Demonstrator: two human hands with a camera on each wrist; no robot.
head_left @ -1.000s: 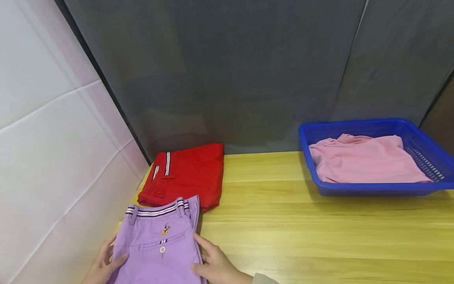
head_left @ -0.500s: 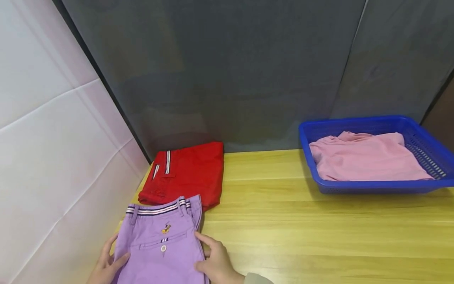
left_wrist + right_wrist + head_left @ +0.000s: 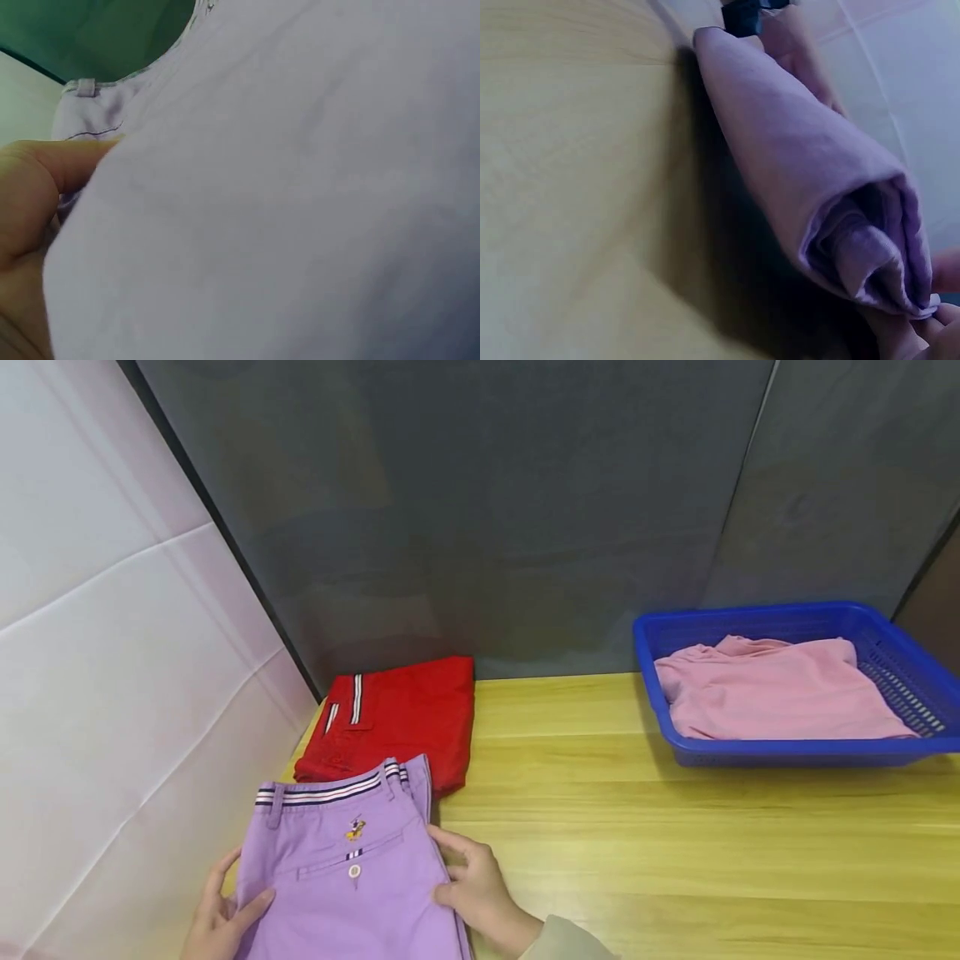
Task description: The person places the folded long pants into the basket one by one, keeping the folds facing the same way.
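Note:
Folded purple shorts (image 3: 345, 868) with a striped waistband are at the table's near left corner. My left hand (image 3: 219, 917) grips their left edge, thumb on top. On the other side, my right hand (image 3: 476, 883) holds the right edge, thumb and fingers curled round the fold. In the left wrist view, the thumb (image 3: 45, 180) presses on the purple shorts (image 3: 285, 210). The right wrist view shows the purple shorts (image 3: 817, 172) raised a little above the wooden table (image 3: 570, 187), with a shadow beneath.
Folded red shorts (image 3: 401, 718) lie just behind the purple ones, against the dark back panel. A blue basket (image 3: 787, 752) at the right holds a pink garment (image 3: 772, 689). A white wall runs along the left side of the wooden table (image 3: 637, 843).
Both hands have shifted the purple shorts a little away from me, toward the red shorts. My right hand has moved forward along the right edge.

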